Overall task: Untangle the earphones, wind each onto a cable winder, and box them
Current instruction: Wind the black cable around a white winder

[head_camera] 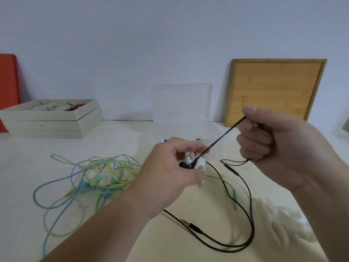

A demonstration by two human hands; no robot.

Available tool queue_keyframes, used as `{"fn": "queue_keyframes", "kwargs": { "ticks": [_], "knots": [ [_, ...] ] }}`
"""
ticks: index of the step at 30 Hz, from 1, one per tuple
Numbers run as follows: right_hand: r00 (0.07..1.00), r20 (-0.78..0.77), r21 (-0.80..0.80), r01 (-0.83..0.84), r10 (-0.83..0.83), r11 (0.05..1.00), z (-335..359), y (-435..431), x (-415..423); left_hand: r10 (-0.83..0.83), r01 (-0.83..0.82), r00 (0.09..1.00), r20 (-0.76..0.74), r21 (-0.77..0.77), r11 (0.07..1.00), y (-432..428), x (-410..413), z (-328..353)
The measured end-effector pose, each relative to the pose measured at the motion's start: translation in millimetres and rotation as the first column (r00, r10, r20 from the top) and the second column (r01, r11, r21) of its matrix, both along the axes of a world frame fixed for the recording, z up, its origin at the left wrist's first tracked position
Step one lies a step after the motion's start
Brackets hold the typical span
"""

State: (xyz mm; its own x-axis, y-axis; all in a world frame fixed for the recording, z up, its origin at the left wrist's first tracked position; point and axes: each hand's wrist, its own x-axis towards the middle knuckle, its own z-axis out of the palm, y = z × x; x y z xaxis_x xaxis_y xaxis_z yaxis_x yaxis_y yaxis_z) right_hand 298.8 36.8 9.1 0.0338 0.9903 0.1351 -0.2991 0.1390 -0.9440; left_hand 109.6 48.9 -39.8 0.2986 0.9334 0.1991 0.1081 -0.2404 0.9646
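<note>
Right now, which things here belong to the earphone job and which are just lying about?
Job: black earphones, winder, tangled earphones, clear box, spare winders.
Lying about: cream trays, wooden board, red board.

The white cable winder (199,163) is largely covered by the fingers of the left hand (166,176), so its shape cannot be told. The black earbud (184,165) at its nine o'clock side is half hidden. The black cable (222,137) is lost inside the curled right hand (273,146) at two o'clock. The tangle of blue and yellow cables (90,173) is covered at its three o'clock side by the left forearm (113,214). At nine o'clock a red tray (7,91) is cut by the edge. The pile of white pieces (281,222) at four o'clock is blurred. The contents of the cream box (47,120) are too small to be made out.
</note>
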Motion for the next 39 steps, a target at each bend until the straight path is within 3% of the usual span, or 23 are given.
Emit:
{"fn": "queue_keyframes", "kwargs": {
  "ticks": [4, 6, 8, 13, 17, 23, 31, 39],
  "knots": [
    [0.979, -0.038, 0.147, -0.193, 0.2, 0.97, 1, -4, 10, 0.042, -0.042, 0.998, 0.039, -0.007, 0.999, 2, -1, 1],
    [0.925, 0.036, 0.208, -0.377, 0.378, 0.902, -1, -6, 9, 0.094, -0.095, 0.995, 0.021, 0.028, 0.995, 2, -1, 2],
    [0.894, 0.102, 0.209, -0.447, 0.436, 0.87, 0, -8, 5, 0.123, -0.123, 0.992, 0.001, 0.047, 0.991, 2, -1, 2],
    [0.996, -0.063, 0.061, -0.058, 0.062, 0.996, 1, -1, 5, -0.019, 0.025, 0.989, 0.144, -0.04, 0.999, 3, -5, 2],
    [0.989, -0.129, -0.074, 0.057, -0.066, 0.996, -2, 6, 8, -0.098, 0.123, 0.964, 0.248, -0.086, 0.989, 2, -3, 4],
    [0.983, -0.164, -0.067, 0.071, -0.082, 0.995, -1, 5, 7, -0.155, 0.237, 0.908, 0.389, -0.171, 0.956, 3, -7, 7],
    [0.984, -0.114, -0.046, 0.13, -0.135, 0.99, -2, 7, 7, -0.14, 0.206, 0.937, 0.319, -0.184, 0.961, 2, -7, 7],
    [0.98, 0.092, -0.027, 0.177, -0.174, 0.984, -10, 15, 12, -0.424, 0.46, 0.865, 0.268, -0.088, 0.884, -2, -11, 11]
  ]
}}
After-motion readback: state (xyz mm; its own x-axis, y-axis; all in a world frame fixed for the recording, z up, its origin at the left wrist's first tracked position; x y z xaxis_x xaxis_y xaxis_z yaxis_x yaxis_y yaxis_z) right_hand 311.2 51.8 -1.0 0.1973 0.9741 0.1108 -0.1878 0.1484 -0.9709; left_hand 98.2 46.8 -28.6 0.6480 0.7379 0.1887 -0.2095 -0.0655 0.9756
